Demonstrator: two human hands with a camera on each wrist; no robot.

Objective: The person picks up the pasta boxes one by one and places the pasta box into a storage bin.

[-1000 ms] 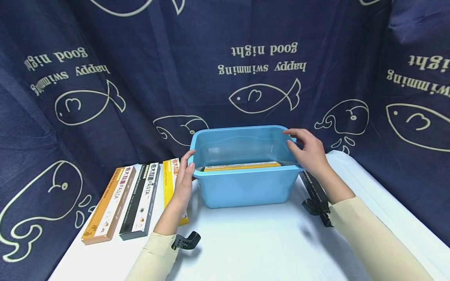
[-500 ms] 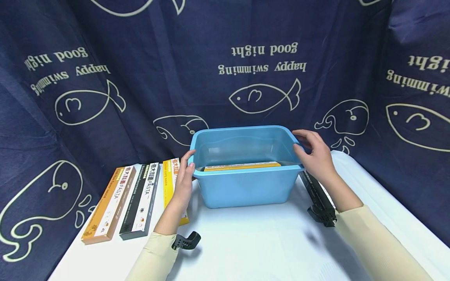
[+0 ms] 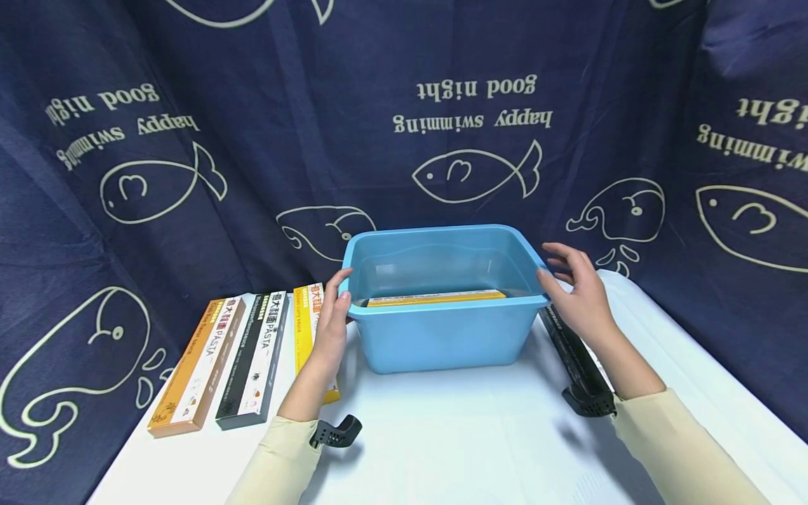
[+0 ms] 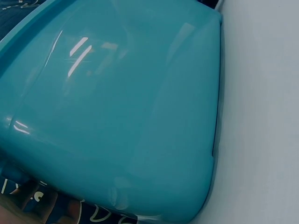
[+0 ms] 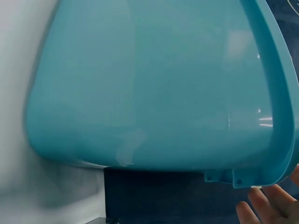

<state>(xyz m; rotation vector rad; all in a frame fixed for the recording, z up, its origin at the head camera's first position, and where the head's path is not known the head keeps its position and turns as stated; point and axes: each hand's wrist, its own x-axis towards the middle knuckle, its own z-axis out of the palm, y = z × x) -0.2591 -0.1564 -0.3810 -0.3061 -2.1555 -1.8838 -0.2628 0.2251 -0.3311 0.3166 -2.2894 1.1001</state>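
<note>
While the left hand [image 3: 329, 325] holds the tub [image 3: 445, 341] by its left rim, the right hand [image 3: 582, 298], fingers apart, is at the right rim. Upright on the table [image 3: 442, 435], far and central, the tub looks light, stiff and slick; both end rims should hold best.

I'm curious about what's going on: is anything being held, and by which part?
The left hand holds the blue tub by its left rim. The right hand is beside the right rim without gripping it; whether it touches, I can't tell.
</note>
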